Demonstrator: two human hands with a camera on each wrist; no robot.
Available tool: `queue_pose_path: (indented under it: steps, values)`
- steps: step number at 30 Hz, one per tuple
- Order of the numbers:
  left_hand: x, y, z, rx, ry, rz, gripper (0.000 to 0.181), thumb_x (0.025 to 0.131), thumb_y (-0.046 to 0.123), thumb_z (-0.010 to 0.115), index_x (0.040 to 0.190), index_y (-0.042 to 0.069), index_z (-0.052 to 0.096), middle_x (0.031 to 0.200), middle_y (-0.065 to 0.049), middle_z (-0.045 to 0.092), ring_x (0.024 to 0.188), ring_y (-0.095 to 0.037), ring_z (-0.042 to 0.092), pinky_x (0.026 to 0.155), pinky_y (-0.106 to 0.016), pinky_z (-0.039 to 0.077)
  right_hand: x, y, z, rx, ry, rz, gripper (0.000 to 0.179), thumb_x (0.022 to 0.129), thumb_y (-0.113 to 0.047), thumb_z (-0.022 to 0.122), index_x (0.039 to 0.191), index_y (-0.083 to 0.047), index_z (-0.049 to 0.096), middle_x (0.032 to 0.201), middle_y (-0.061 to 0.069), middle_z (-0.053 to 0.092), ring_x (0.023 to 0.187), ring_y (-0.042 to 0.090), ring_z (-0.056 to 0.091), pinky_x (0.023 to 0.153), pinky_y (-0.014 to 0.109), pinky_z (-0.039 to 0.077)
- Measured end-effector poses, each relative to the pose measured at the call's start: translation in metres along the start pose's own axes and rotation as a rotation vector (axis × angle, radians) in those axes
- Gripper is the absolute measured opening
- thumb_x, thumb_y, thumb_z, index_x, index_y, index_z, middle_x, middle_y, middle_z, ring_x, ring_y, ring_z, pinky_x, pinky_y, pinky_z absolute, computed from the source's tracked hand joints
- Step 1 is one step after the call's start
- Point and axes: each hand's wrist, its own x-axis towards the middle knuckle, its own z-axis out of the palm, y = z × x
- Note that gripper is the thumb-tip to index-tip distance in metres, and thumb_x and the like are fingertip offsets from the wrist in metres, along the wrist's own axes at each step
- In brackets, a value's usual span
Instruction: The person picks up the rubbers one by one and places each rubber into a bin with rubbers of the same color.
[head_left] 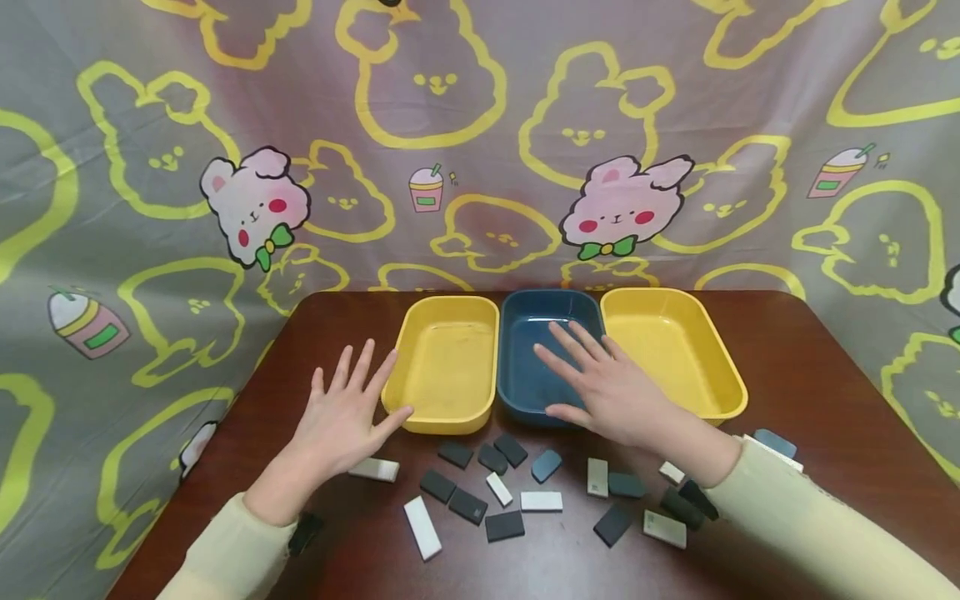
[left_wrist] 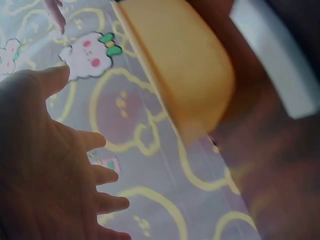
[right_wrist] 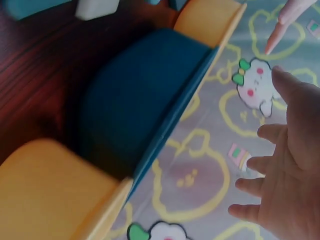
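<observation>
My left hand (head_left: pixel 341 425) is spread with straight fingers in the air beside the left yellow bin (head_left: pixel 450 421), its thumb over the bin's near left corner in the head view. Fingers also splayed, my right hand (head_left: pixel 611 387) hovers above the blue bin (head_left: pixel 517 400) and the edge of the right yellow bin (head_left: pixel 731 392). Neither hand holds anything. In front of the bins lie scattered small blocks: a long white block (head_left: pixel 423 527), a white block (head_left: pixel 542 502), a black block (head_left: pixel 505 526), a blue rounded block (head_left: pixel 546 466) and a beige block (head_left: pixel 664 528).
The three bins stand side by side at the back of a dark brown table (head_left: pixel 345 312). Behind them hangs a patterned cloth (head_left: pixel 495 175). More pieces lie partly under the forearms, among them a white block (head_left: pixel 375 469) at left and a blue block (head_left: pixel 776 442) at right.
</observation>
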Motion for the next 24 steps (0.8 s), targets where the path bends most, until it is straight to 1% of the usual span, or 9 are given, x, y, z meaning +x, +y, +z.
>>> queue_pose_path:
  steps: [3, 7, 10, 12, 14, 16, 18, 21, 24]
  values:
    - [-0.006, -0.009, 0.004, -0.013, -0.021, -0.050, 0.089, 0.089, 0.069, 0.044, 0.155, 0.013, 0.022, 0.159, -0.021, 0.012, 0.142, -0.047, 0.009, 0.102, -0.072, 0.009, 0.011, -0.009, 0.005, -0.011, -0.010, -0.063, 0.078, 0.091, -0.058, 0.056, 0.153, -0.018, 0.031, 0.159, 0.014, 0.018, 0.144, 0.037, 0.018, 0.105, 0.059, 0.028]
    - [-0.013, -0.018, 0.011, -0.038, -0.102, -0.116, 0.098, 0.085, 0.074, 0.046, 0.155, 0.010, 0.021, 0.157, -0.025, 0.013, 0.137, -0.052, 0.019, 0.099, -0.074, 0.014, 0.025, -0.022, 0.010, -0.026, -0.040, -0.135, 0.075, 0.093, -0.055, 0.054, 0.153, -0.017, 0.031, 0.158, 0.015, 0.021, 0.142, 0.036, 0.023, 0.105, 0.057, 0.031]
    - [-0.018, -0.021, 0.018, -0.050, -0.193, -0.155, 0.104, 0.082, 0.076, 0.049, 0.155, 0.008, 0.021, 0.154, -0.029, 0.018, 0.131, -0.056, 0.030, 0.095, -0.074, 0.024, 0.033, -0.032, 0.014, -0.013, -0.055, -0.176, 0.073, 0.093, -0.053, 0.056, 0.152, -0.017, 0.033, 0.157, 0.015, 0.023, 0.141, 0.034, 0.026, 0.104, 0.055, 0.033]
    - [-0.021, -0.022, 0.022, -0.054, -0.250, -0.172, 0.107, 0.080, 0.077, 0.052, 0.153, 0.005, 0.023, 0.151, -0.033, 0.024, 0.125, -0.057, 0.038, 0.091, -0.071, 0.033, 0.039, -0.039, 0.018, 0.004, -0.052, -0.201, 0.071, 0.093, -0.050, 0.059, 0.151, -0.017, 0.036, 0.156, 0.015, 0.026, 0.140, 0.033, 0.029, 0.104, 0.053, 0.034]
    - [-0.024, -0.022, 0.027, -0.048, -0.290, -0.178, 0.108, 0.078, 0.077, 0.053, 0.152, 0.003, 0.027, 0.146, -0.035, 0.031, 0.119, -0.055, 0.046, 0.086, -0.066, 0.040, 0.043, -0.046, 0.022, 0.022, -0.048, -0.227, 0.067, 0.092, -0.045, 0.063, 0.148, -0.017, 0.041, 0.155, 0.014, 0.029, 0.138, 0.032, 0.033, 0.103, 0.052, 0.036]
    - [-0.027, -0.022, 0.031, -0.036, -0.316, -0.181, 0.108, 0.077, 0.078, 0.054, 0.150, 0.002, 0.032, 0.140, -0.034, 0.040, 0.109, -0.050, 0.055, 0.079, -0.059, 0.047, 0.048, -0.051, 0.027, 0.026, -0.049, -0.254, 0.062, 0.091, -0.040, 0.066, 0.145, -0.016, 0.047, 0.153, 0.013, 0.033, 0.137, 0.031, 0.035, 0.102, 0.050, 0.038]
    - [-0.028, -0.021, 0.035, -0.029, -0.328, -0.185, 0.107, 0.076, 0.078, 0.055, 0.146, 0.001, 0.037, 0.133, -0.032, 0.048, 0.101, -0.046, 0.060, 0.074, -0.054, 0.049, 0.051, -0.056, 0.031, 0.024, -0.057, -0.273, 0.057, 0.091, -0.037, 0.068, 0.142, -0.016, 0.051, 0.151, 0.012, 0.037, 0.136, 0.030, 0.037, 0.102, 0.049, 0.039]
    - [-0.029, -0.018, 0.039, -0.020, -0.337, -0.192, 0.102, 0.074, 0.076, 0.060, 0.140, -0.001, 0.045, 0.123, -0.029, 0.054, 0.091, -0.040, 0.062, 0.071, -0.052, 0.050, 0.055, -0.061, 0.038, 0.002, -0.060, -0.300, 0.050, 0.091, -0.033, 0.069, 0.136, -0.016, 0.057, 0.145, 0.011, 0.045, 0.131, 0.028, 0.043, 0.100, 0.045, 0.041]
    - [-0.030, -0.015, 0.040, -0.008, -0.344, -0.196, 0.096, 0.073, 0.070, 0.066, 0.133, -0.002, 0.049, 0.115, -0.028, 0.056, 0.086, -0.038, 0.062, 0.070, -0.051, 0.050, 0.058, -0.063, 0.044, -0.027, -0.044, -0.326, 0.043, 0.091, -0.030, 0.069, 0.131, -0.016, 0.061, 0.136, 0.009, 0.054, 0.124, 0.025, 0.050, 0.098, 0.041, 0.043]
